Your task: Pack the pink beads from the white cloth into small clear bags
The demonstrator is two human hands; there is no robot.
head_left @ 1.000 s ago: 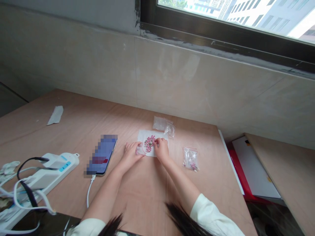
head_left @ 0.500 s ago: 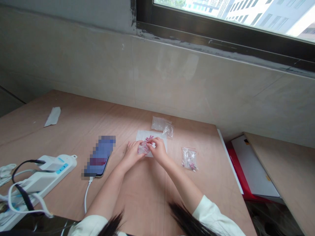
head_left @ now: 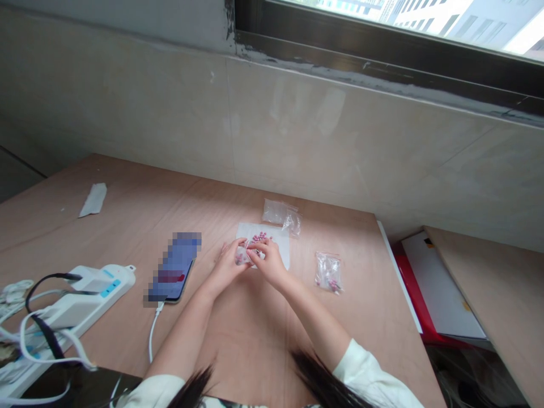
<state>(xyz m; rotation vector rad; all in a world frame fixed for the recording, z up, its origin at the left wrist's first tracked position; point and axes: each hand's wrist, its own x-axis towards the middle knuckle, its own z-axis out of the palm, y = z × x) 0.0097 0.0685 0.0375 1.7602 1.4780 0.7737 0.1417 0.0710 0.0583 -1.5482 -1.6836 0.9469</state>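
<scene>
Several pink beads (head_left: 260,236) lie on a white sheet (head_left: 281,249) in the middle of the table. Over the sheet's near left part, my left hand (head_left: 227,263) is closed on a small clear zip bag (head_left: 241,256) with pinkish pieces in it. My right hand (head_left: 270,260) meets it from the right, thumb and fingers pinched at the bag's opening edge. Whether a bead sits between those right fingertips is too small to make out. To the right lies another zip bag (head_left: 328,273) with a few pink beads at its bottom.
Behind the sheet lie clear empty bags (head_left: 281,214). A phone (head_left: 176,269) with a white cable is at left, beside a power strip (head_left: 100,292) with tangled cords. A paper scrap (head_left: 93,199) lies far left. The table's right edge borders a gap holding a red-and-white box (head_left: 437,289).
My right hand's fingers have shifted slightly left, closer to the left hand, and closed in at the bag. The view has tilted a little.
</scene>
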